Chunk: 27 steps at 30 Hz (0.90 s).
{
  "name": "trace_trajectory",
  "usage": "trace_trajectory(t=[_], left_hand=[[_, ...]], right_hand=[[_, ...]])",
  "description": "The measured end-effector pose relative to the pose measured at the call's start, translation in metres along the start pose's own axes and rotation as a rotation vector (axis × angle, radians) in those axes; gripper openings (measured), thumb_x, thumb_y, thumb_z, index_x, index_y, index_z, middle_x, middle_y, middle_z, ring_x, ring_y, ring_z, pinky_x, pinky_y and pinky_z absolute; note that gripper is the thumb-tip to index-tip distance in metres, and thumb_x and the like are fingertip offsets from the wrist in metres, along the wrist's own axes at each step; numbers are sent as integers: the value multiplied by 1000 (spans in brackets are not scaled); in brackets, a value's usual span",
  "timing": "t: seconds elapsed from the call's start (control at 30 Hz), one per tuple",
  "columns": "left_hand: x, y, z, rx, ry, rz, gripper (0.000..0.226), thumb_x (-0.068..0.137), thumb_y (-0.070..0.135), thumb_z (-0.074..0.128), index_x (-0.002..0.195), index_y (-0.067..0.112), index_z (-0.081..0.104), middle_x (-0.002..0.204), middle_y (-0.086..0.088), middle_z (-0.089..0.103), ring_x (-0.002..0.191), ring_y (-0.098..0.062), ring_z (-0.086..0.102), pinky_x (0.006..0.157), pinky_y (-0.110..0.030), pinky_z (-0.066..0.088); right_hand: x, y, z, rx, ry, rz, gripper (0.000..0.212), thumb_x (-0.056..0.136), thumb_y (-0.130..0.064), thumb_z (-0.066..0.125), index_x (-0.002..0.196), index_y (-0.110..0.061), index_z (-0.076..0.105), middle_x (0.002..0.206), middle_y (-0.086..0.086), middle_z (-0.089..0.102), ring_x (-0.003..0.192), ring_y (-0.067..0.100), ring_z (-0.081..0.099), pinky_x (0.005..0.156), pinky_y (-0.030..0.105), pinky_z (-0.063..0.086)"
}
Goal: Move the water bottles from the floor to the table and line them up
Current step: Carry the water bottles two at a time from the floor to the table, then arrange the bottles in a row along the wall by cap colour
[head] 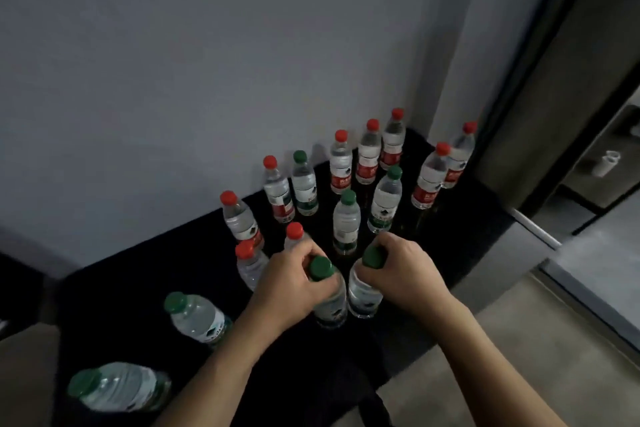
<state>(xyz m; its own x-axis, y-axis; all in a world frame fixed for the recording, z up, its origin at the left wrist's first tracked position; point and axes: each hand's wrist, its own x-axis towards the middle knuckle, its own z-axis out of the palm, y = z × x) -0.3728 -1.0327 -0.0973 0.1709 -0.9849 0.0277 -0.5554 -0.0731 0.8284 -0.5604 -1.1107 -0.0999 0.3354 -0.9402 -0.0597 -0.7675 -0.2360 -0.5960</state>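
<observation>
Head view | red-capped bottles (pixel 367 152) crowd table (pixel 467 225) behind green-capped pair (pixel 346 291)

Clear plastic water bottles (pixel 346 222) with red or green caps stand upright, loosely clustered on a black table (pixel 467 218).

A black table (pixel 460 253) stands against a grey wall. Red-capped bottles (pixel 367 156) stand upright toward 12 and 1 o'clock; green-capped bottles (pixel 346 224) stand nearer, toward 7 o'clock.

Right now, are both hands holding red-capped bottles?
No, the left hand and right hand each grip a green-capped bottle near its neck.
</observation>
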Motion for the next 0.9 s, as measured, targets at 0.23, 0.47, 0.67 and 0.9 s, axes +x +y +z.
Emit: trace_trajectory(t=[0.23, 0.47, 0.67, 0.9], left_hand=[[8, -14, 4, 82, 178, -199, 25, 66, 43, 75, 78, 31, 56, 71, 12, 63, 54, 0, 52, 50, -15, 38], [2, -42, 17, 137, 264, -283, 24, 67, 45, 75, 79, 33, 58, 78, 17, 63, 64, -4, 60, 52, -19, 45], [-4, -77, 29, 116, 314, -215, 24, 66, 50, 72, 82, 38, 58, 82, 19, 66, 72, -3, 64, 59, -20, 51], [-4, -97, 49, 190, 407, -88, 24, 68, 48, 77, 78, 34, 60, 77, 16, 67, 64, -3, 64, 52, -18, 51]], right_hand=[[62, 5, 18, 29, -204, -222, 28, 64, -49, 66, 71, -30, 47, 69, -12, 55, 65, 10, 53, 50, 24, 33], [84, 9, 46, -4, -310, -301, 25, 66, -44, 66, 80, -28, 54, 72, -9, 60, 68, 15, 59, 62, 37, 52], [92, 23, 71, 27, -221, -386, 20, 68, -40, 70, 76, -27, 56, 66, -10, 60, 62, 7, 57, 56, 34, 50], [94, 41, 93, 98, -57, -589, 23, 71, -42, 69, 78, -23, 59, 65, -8, 59, 60, 4, 55, 48, 20, 40]])
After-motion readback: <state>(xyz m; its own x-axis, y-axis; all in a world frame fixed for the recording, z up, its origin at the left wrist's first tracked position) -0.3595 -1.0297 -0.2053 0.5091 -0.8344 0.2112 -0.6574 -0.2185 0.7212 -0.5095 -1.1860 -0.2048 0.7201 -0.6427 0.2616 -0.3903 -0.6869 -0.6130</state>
